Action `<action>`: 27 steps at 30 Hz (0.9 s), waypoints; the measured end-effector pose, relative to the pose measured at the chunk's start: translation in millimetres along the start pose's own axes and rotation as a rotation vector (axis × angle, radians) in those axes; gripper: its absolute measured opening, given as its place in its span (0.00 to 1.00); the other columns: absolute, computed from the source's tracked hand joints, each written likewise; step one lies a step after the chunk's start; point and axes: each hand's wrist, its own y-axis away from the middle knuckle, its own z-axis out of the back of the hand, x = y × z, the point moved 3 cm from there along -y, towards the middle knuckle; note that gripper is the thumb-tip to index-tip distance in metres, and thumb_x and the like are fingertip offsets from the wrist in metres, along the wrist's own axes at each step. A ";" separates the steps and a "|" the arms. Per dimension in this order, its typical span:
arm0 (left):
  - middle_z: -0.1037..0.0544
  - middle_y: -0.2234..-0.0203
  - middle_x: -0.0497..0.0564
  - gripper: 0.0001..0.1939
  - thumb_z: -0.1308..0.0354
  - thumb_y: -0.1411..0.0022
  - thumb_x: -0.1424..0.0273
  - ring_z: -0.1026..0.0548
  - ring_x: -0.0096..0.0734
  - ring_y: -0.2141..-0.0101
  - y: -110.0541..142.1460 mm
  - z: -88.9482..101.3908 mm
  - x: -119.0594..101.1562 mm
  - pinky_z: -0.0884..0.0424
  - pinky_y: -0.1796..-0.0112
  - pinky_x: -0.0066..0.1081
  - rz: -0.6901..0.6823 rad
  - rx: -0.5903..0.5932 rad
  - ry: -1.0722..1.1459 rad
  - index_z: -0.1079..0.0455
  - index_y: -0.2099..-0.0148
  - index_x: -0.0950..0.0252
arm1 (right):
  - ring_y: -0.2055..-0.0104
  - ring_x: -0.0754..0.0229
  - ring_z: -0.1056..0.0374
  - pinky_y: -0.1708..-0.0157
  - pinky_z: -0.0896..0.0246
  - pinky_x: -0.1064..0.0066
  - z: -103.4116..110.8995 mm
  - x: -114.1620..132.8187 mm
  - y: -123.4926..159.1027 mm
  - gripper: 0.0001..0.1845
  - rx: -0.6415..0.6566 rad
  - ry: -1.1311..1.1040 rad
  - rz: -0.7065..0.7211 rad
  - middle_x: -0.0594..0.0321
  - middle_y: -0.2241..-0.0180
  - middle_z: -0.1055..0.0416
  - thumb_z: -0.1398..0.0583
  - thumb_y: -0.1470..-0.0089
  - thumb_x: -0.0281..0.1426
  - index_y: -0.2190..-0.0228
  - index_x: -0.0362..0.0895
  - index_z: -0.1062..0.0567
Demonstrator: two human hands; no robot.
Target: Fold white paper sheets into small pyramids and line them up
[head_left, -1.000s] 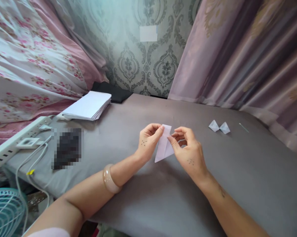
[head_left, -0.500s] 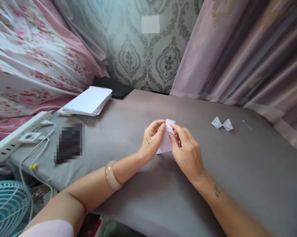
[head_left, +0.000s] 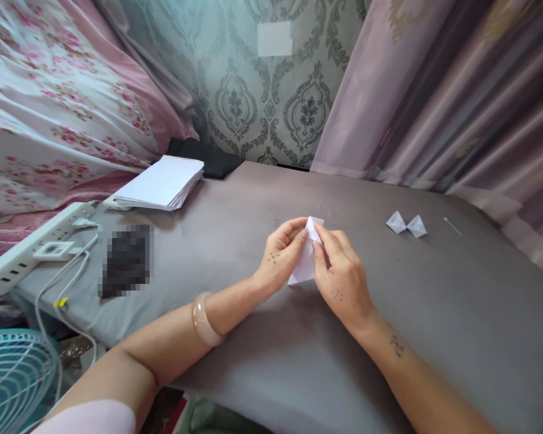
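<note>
Both hands hold a small folded piece of white paper (head_left: 304, 265) just above the grey-covered table (head_left: 434, 313). My left hand (head_left: 282, 256) pinches its left side near the top, thumb and fingers closed on it. My right hand (head_left: 338, 274) pinches the top right edge, fingers curled over the fold. The lower tip of the paper points down towards the cloth, and part of it is hidden behind my right hand. A pale bangle (head_left: 202, 319) sits on my left wrist.
A stack of white sheets (head_left: 160, 184) lies at the back left. Two small folded paper shapes (head_left: 405, 224) and a thin stick (head_left: 452, 226) lie at the right. A white power strip (head_left: 36, 244) with cables, a blurred dark object (head_left: 125, 259) and a fan (head_left: 9, 380) are at the left.
My hands have drawn closer together over the paper, and its top has been folded in, so less of the sheet shows. The view has shifted slightly.
</note>
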 end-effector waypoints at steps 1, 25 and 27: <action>0.21 0.61 0.53 0.13 0.39 0.41 0.65 0.23 0.31 0.60 -0.1 0.1 -0.2 0.29 0.58 0.30 -0.003 0.001 0.002 0.30 0.54 0.64 | 0.54 0.53 0.30 0.56 0.33 0.60 0.1 -0.2 -0.2 0.20 -0.002 -0.015 -0.006 0.52 0.57 0.28 0.52 0.36 0.29 0.46 0.44 0.32; 0.19 0.61 0.54 0.14 0.38 0.40 0.66 0.22 0.34 0.58 3.5 -8.7 -0.3 0.30 0.54 0.33 -0.030 0.135 0.053 0.29 0.53 0.65 | 0.68 0.62 0.31 0.65 0.35 0.69 15.0 -3.0 -13.1 0.08 -0.127 -0.108 -0.175 0.63 0.66 0.26 0.41 0.42 0.32 0.60 0.45 0.25; 0.19 0.61 0.54 0.14 0.38 0.40 0.66 0.22 0.35 0.58 3.6 -8.6 -0.7 0.30 0.54 0.33 -0.023 0.133 0.055 0.29 0.53 0.65 | 0.68 0.62 0.31 0.65 0.35 0.68 14.8 -3.0 -12.6 0.09 -0.127 -0.113 -0.182 0.63 0.66 0.26 0.42 0.42 0.32 0.59 0.46 0.25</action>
